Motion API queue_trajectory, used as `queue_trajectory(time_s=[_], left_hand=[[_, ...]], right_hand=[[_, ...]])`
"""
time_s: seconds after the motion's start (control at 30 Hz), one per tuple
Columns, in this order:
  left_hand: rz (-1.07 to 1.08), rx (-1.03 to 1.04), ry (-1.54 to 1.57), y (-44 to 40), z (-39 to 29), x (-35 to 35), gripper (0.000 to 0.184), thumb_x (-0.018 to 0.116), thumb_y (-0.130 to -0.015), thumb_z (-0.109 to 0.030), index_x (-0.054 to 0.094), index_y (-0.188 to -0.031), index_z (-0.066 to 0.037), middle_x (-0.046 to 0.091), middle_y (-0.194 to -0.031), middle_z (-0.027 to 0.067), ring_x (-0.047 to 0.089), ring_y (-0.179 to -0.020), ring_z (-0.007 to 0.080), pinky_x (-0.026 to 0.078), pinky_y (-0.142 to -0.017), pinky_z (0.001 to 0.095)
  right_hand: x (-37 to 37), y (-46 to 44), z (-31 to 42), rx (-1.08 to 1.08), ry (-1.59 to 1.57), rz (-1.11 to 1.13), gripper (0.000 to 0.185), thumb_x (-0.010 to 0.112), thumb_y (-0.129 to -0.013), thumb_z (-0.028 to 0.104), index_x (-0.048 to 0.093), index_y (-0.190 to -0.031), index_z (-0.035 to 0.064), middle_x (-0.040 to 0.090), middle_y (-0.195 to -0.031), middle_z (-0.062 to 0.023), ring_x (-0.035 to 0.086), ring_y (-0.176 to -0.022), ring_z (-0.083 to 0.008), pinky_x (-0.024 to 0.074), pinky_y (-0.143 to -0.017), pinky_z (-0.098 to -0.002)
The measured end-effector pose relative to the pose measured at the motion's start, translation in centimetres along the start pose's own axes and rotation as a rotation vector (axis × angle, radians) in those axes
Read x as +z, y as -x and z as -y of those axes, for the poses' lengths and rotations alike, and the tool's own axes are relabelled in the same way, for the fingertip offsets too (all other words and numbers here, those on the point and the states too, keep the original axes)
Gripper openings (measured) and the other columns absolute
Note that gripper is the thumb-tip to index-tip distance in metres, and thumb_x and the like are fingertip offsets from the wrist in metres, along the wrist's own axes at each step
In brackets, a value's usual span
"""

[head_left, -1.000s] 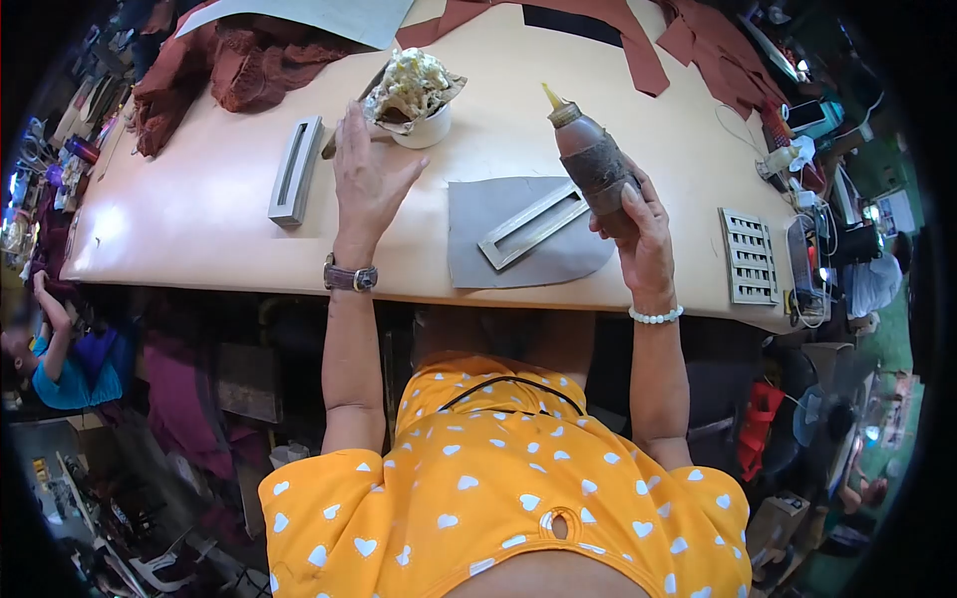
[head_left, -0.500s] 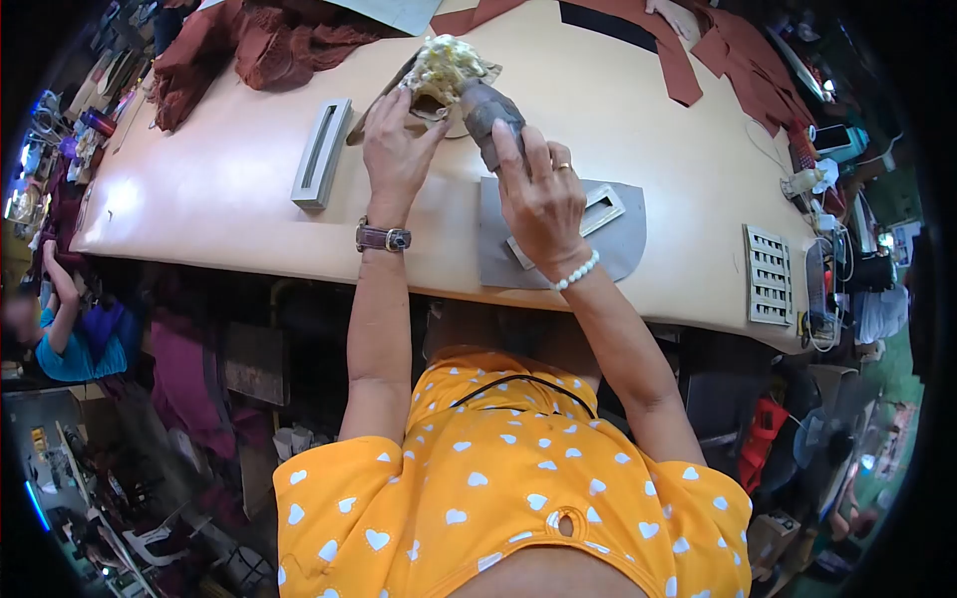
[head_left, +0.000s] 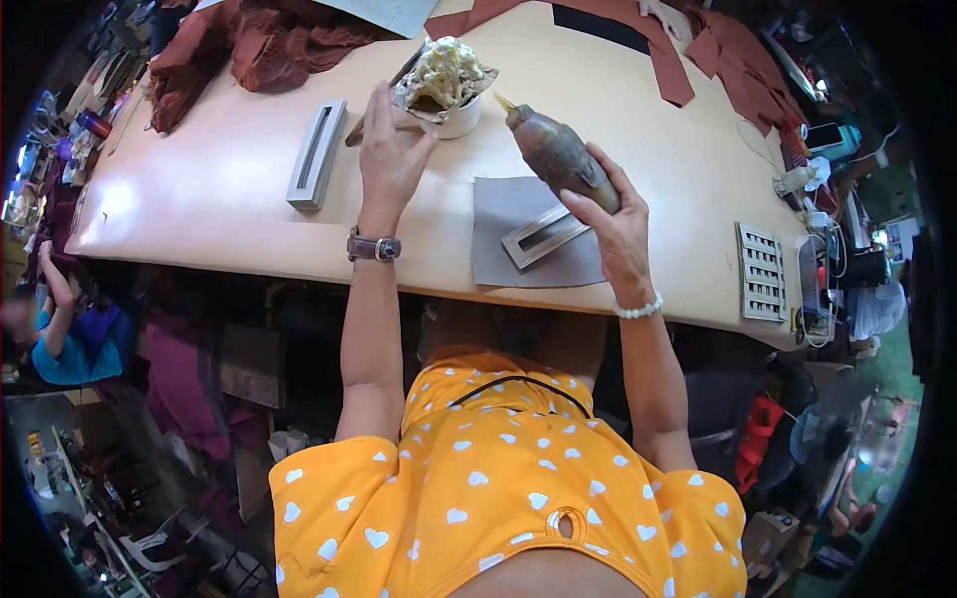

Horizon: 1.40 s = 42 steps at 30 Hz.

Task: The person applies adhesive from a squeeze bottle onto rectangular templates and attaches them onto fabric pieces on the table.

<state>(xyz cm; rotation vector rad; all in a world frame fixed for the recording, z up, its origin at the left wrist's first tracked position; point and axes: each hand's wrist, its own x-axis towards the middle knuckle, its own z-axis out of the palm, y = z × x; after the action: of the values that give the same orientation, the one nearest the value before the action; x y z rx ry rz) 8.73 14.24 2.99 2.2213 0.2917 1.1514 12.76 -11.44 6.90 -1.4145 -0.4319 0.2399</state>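
My right hand is wrapped around a grimy squeeze bottle, whose yellowish nozzle points up and left. My left hand is open and empty, its fingers stretched out beside a white tub. A crusty, cream-coloured lump rises from the tub's top, and its material I cannot make out. Below the bottle lies a flat grey piece with a slotted rectangular frame on it, partly hidden by the bottle and my right hand. A second slotted frame lies left of my left hand.
Rust-coloured cloth is heaped at the far left of the table, and flat rust pieces lie far right. A slotted metal plate sits near the right edge. Another person's hand shows at the far edge; a person sits left.
The bottle has come away from the tub, moving right and toward me, with its nozzle now visible. My left hand has drawn slightly off the tub, fingers extended.
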Motion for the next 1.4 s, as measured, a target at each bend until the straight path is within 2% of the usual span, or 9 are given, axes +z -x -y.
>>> queue_trajectory(time_s=[0.17,0.37,0.47,0.5,0.6,0.73,0.93,1.13,1.4], left_hand=[[0.032,-0.081,-0.022,3.2,-3.9,-1.2,0.074,0.069,-0.075,-0.012,0.031,-0.137,0.002,0.044,-0.132,0.0232,0.042,-0.124,0.0326,0.035,-0.101,0.0388],[0.318,-0.086,0.137,9.3,-9.3,-2.1,0.078,0.074,-0.070,-0.011,0.035,-0.136,0.001,0.057,-0.116,0.0181,0.054,-0.110,0.0297,0.041,-0.094,0.0379],[0.397,-0.046,0.101,11.0,-10.1,-1.0,0.081,0.078,-0.067,-0.014,0.036,-0.135,0.000,0.060,-0.108,0.0160,0.057,-0.101,0.0291,0.043,-0.090,0.0381],[0.399,-0.029,0.086,11.4,-10.0,-0.6,0.082,0.078,-0.066,-0.015,0.036,-0.135,0.000,0.060,-0.107,0.0156,0.057,-0.098,0.0289,0.043,-0.089,0.0382],[0.385,-0.011,0.062,11.7,-9.8,0.0,0.082,0.078,-0.066,-0.014,0.037,-0.135,-0.001,0.060,-0.104,0.0141,0.057,-0.096,0.0284,0.044,-0.086,0.0379],[0.381,-0.039,0.065,12.0,-9.5,0.1,0.080,0.076,-0.067,-0.012,0.037,-0.135,-0.001,0.061,-0.102,0.0127,0.057,-0.095,0.0281,0.043,-0.086,0.0379],[0.343,-0.048,0.097,12.1,-9.6,0.3,0.079,0.075,-0.067,-0.011,0.037,-0.135,-0.001,0.061,-0.100,0.0119,0.056,-0.093,0.0277,0.041,-0.086,0.0386],[0.338,-0.048,0.100,12.3,-9.4,0.3,0.078,0.075,-0.067,-0.011,0.038,-0.134,-0.001,0.061,-0.100,0.0110,0.056,-0.093,0.0273,0.041,-0.085,0.0387],[0.322,-0.041,0.095,12.3,-9.2,0.4,0.077,0.075,-0.067,-0.012,0.039,-0.134,-0.001,0.061,-0.099,0.0106,0.057,-0.091,0.0269,0.041,-0.085,0.0386]], right_hand=[[-2.6,3.5,0.3,0.037,-0.068,-0.173,0.054,0.070,-0.075,0.004,0.050,-0.125,-0.0025,0.058,-0.109,-0.0095,0.059,-0.094,-0.0156,0.0494,-0.082,-0.0259],[-9.8,4.6,-2.1,-0.108,0.645,-0.549,0.043,0.068,-0.079,0.012,0.055,-0.117,-0.0027,0.060,-0.109,-0.0130,0.059,-0.097,-0.0215,0.0484,-0.083,-0.0320],[-11.1,4.3,-1.9,-0.191,1.339,-0.507,0.042,0.070,-0.075,0.015,0.058,-0.113,-0.0003,0.060,-0.107,-0.0146,0.055,-0.102,-0.0294,0.0440,-0.089,-0.0382],[-10.8,4.2,-1.8,-0.421,1.532,-0.522,0.040,0.068,-0.074,0.014,0.059,-0.111,0.0015,0.059,-0.104,-0.0146,0.050,-0.105,-0.0336,0.0408,-0.091,-0.0407],[-7.0,3.3,0.0,-0.538,1.365,-0.366,0.038,0.063,-0.075,0.008,0.058,-0.112,0.0006,0.059,-0.104,-0.0154,0.053,-0.101,-0.0324,0.0430,-0.088,-0.0405],[-4.9,1.0,-1.2,-0.277,1.077,-0.119,0.026,0.050,-0.080,0.004,0.058,-0.104,-0.0046,0.057,-0.103,-0.0210,0.055,-0.095,-0.0380,0.0451,-0.084,-0.0431],[-4.8,-0.6,-2.6,-0.034,1.293,-0.030,0.026,0.045,-0.085,0.008,0.059,-0.103,-0.0023,0.058,-0.105,-0.0175,0.056,-0.097,-0.0354,0.0442,-0.086,-0.0419],[-4.5,-0.4,-2.1,-0.194,1.215,-0.110,0.023,0.046,-0.083,0.012,0.060,-0.093,-0.0037,0.056,-0.100,-0.0214,0.055,-0.094,-0.0374,0.0455,-0.083,-0.0448],[-4.8,-1.0,-1.7,-0.119,1.236,-0.037,0.025,0.045,-0.081,0.014,0.062,-0.088,-0.0028,0.058,-0.099,-0.0193,0.056,-0.092,-0.0367,0.0456,-0.083,-0.0440]])
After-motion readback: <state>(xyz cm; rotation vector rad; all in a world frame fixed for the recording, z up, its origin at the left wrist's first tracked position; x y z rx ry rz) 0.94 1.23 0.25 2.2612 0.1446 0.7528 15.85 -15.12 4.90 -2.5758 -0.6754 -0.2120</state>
